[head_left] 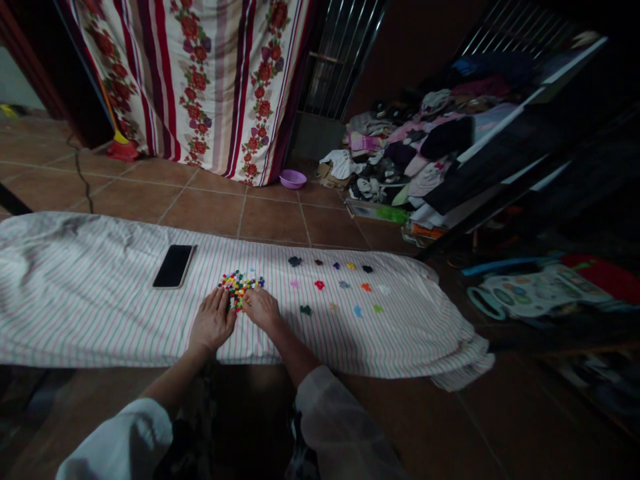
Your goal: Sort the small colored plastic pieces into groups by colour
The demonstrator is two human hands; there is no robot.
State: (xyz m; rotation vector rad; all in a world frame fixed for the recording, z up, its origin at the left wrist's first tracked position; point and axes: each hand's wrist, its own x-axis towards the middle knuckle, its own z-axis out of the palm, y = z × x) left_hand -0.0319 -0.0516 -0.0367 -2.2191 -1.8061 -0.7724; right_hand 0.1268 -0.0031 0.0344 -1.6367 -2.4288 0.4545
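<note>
A heap of tiny multicoloured bead-like pieces (241, 283) lies on a striped cloth (100, 300). My left hand (214, 319) rests flat at the heap's near left edge, fingers stretched out and touching it. On the right edge, my right hand (262, 309) has its fingers curled and pressed together among the pieces; whatever they pinch is hidden. To the right, small single-colour piles sit in rough rows, among them a red pile (319, 285), an orange pile (367, 287), a dark green pile (305, 310) and a light blue pile (358, 311).
A phone (174, 267) lies on the cloth left of the heap. Beyond, on the tiled floor, are a purple basin (293, 179), a red broom (123, 151) and a floral curtain (210, 87). Heaped clothes (400, 147) fill the back right, with a toy-like panel (520, 293) at right.
</note>
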